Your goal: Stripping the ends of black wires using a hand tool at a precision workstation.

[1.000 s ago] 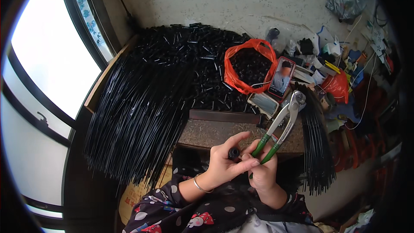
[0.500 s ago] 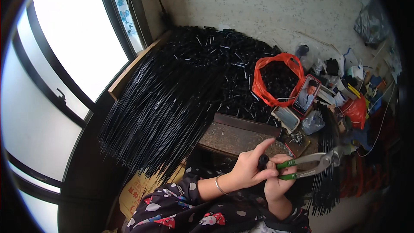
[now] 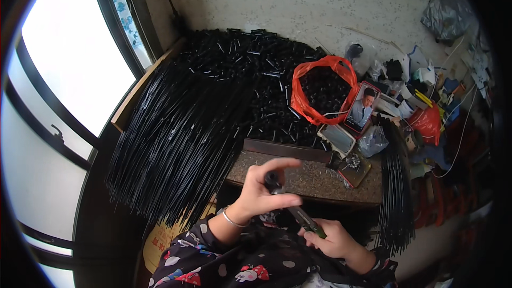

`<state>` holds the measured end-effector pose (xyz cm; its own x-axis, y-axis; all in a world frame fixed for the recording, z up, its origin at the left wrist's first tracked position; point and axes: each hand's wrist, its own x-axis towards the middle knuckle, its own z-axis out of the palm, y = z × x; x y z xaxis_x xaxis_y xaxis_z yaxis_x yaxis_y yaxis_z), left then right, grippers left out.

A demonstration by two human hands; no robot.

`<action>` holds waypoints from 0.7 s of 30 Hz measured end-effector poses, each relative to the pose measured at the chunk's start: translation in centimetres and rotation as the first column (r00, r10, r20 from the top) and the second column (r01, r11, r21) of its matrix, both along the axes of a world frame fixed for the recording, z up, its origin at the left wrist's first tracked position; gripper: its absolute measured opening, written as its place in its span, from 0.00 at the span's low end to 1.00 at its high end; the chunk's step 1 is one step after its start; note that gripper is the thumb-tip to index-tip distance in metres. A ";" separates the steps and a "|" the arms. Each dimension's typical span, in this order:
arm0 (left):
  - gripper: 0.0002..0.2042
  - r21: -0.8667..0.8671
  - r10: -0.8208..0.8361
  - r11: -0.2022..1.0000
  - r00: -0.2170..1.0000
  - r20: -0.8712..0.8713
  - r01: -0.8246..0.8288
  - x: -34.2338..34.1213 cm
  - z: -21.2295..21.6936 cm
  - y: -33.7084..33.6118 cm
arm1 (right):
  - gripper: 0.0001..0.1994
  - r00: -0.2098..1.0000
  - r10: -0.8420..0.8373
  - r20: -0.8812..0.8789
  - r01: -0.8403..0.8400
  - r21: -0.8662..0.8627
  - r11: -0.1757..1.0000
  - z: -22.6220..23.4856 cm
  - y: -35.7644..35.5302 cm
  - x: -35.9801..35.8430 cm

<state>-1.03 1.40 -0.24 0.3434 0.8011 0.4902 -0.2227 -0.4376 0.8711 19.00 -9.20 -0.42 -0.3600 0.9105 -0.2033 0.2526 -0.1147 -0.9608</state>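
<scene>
In front of my body, my left hand (image 3: 256,192) has its index finger and thumb stretched out. A short black tubular piece (image 3: 272,178) sits in it, its hollow round end facing up, gripped by the other fingers. Lower and to the right, my right hand (image 3: 336,238) is closed around the green-handled pliers (image 3: 306,218). The pliers are seen edge-on and slant up toward the black piece. Their jaws are largely hidden by my left thumb, and I cannot tell whether they touch the piece.
Long thin black rods (image 3: 170,149) and a heap of short black pieces (image 3: 234,53) cover the table's left and back. An orange-red bag (image 3: 298,101) of black parts, a phone (image 3: 362,108), a small tray of metal bits (image 3: 354,168) and more rods (image 3: 396,197) lie rightward.
The pliers have swung from pointing right to pointing up-left, toward the black piece. My left hand has moved left and up, away from my right hand. The view has shifted slightly.
</scene>
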 end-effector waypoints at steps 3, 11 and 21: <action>0.22 0.041 0.133 0.991 0.990 -0.053 -0.131 0.2 -0.4 -0.1 | 0.16 0.995 0.103 0.004 -0.103 0.085 0.991 -0.4 0.5 0.5; 0.15 0.052 0.250 0.968 0.966 -0.072 -0.247 1.5 -0.8 -1.3 | 0.22 0.967 0.172 -0.186 -0.235 -0.401 0.885 1.0 0.5 2.5; 0.15 0.069 0.242 0.968 0.969 -0.036 -0.240 1.7 0.4 -1.3 | 0.21 0.985 -0.051 0.167 0.006 0.261 0.965 -0.5 -0.5 0.4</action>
<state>0.71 0.09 0.18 0.1664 0.8306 0.5314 -0.0659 -0.5284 0.8465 19.45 -9.65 -0.94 -0.3136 0.9494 -0.0159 0.4159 0.1223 -0.9011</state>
